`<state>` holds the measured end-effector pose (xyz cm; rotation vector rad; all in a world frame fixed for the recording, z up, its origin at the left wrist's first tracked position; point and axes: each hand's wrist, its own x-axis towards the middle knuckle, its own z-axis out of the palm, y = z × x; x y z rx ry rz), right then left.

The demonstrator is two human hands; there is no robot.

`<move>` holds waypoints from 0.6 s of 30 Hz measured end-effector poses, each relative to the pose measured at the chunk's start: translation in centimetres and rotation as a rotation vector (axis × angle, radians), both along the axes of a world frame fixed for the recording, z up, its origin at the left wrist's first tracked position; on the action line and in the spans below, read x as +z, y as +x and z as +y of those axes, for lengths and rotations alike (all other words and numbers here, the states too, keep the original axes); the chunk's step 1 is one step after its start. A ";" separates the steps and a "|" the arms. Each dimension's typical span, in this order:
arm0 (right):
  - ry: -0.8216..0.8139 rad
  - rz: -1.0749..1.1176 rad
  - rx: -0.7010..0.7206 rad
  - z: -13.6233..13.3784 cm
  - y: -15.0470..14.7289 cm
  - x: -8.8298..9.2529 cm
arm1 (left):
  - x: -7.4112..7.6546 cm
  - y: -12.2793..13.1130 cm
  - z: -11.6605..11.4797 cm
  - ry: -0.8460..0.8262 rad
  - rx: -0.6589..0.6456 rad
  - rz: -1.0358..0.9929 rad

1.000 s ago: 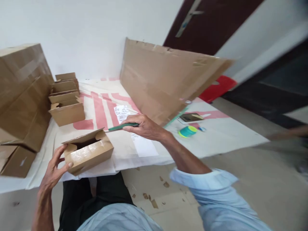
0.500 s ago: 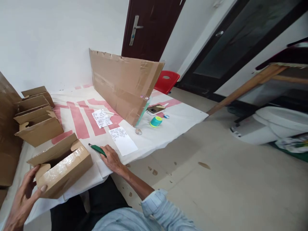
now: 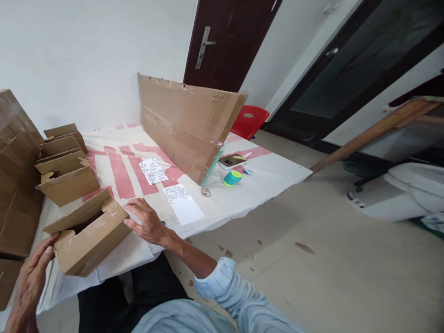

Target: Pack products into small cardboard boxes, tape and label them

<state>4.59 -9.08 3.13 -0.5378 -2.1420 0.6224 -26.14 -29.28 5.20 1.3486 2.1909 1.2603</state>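
A small open cardboard box (image 3: 90, 237) with clear tape on its side lies at the near edge of the cloth-covered table (image 3: 270, 173). My left hand (image 3: 32, 273) grips the box's left end by its flap. My right hand (image 3: 147, 223) rests beside the box's right end with fingers spread, fingertips touching the cardboard. A sliver of a green tool (image 3: 163, 223) peeks out from under this hand on the cloth.
A row of folded small boxes (image 3: 65, 171) stands beside a large carton (image 3: 14, 185) at the left. An upright cardboard sheet (image 3: 187, 125) crosses the table. Two printed paper sheets (image 3: 183, 203), a teal tape roll (image 3: 232, 178) and a phone (image 3: 231, 160) lie nearby; a red stool (image 3: 250, 120) stands behind.
My right hand carried the green tool down to the table edge, released it and moved left against the box. My left hand kept hold of the box. The view swung right.
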 end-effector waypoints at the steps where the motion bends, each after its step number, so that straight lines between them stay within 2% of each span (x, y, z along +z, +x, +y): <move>1: 0.008 -0.015 0.022 -0.1 -0.3 0.2 | 0.2 0.2 0.1 0.001 0.035 -0.042; 3: 0.009 -0.044 0.052 -0.2 -0.6 0.4 | 0.5 0.5 0.3 0.006 0.064 -0.123; 7: -0.023 -0.068 0.061 -0.3 -0.8 0.5 | 0.7 0.7 0.3 0.023 0.009 -0.185; 13: -0.064 -0.002 0.065 -0.8 -0.5 0.5 | 0.8 0.9 -0.1 -0.007 -0.070 -0.249; 18: -0.162 0.084 0.047 -1.9 0.4 0.5 | 1.2 1.5 -0.6 -0.026 -0.134 -0.295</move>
